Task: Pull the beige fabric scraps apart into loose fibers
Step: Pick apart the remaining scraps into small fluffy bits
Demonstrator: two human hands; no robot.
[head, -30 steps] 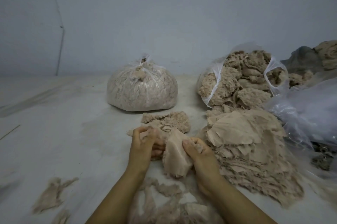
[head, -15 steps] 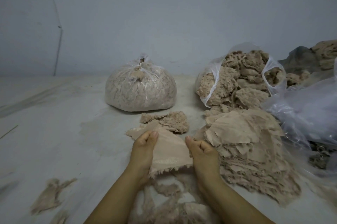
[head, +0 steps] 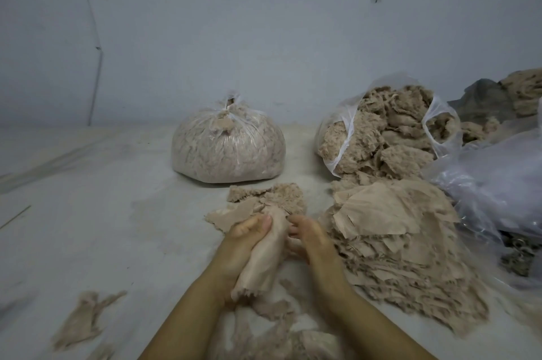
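Both hands meet low in the middle of the floor (head: pixel 88 213) over one beige scrap (head: pixel 265 254), bunched into a long roll. The left hand (head: pixel 245 245) is curled around the roll from the left, thumb up near its top, gripping it so the cloth has an anchor to be pulled against. The right hand (head: pixel 308 238) lies against the roll's right side with fingers bent toward it; whether they actually pinch the cloth cannot be told, since the fingertips are hidden behind the fabric. The frayed lower end hangs free below the left palm, likely the edge where threads start to give. Just right of the hands sits the stack (head: pixel 396 236) of flat scraps, close enough to take the next piece without reaching. Beyond it an open bag (head: pixel 346 131) holds fluffed fibers, and a tied bag (head: pixel 228 148) stands further left, apparently full. Loose tufts (head: pixel 85 318) lie near the left forearm. Judging by the stack, much remains to shred.
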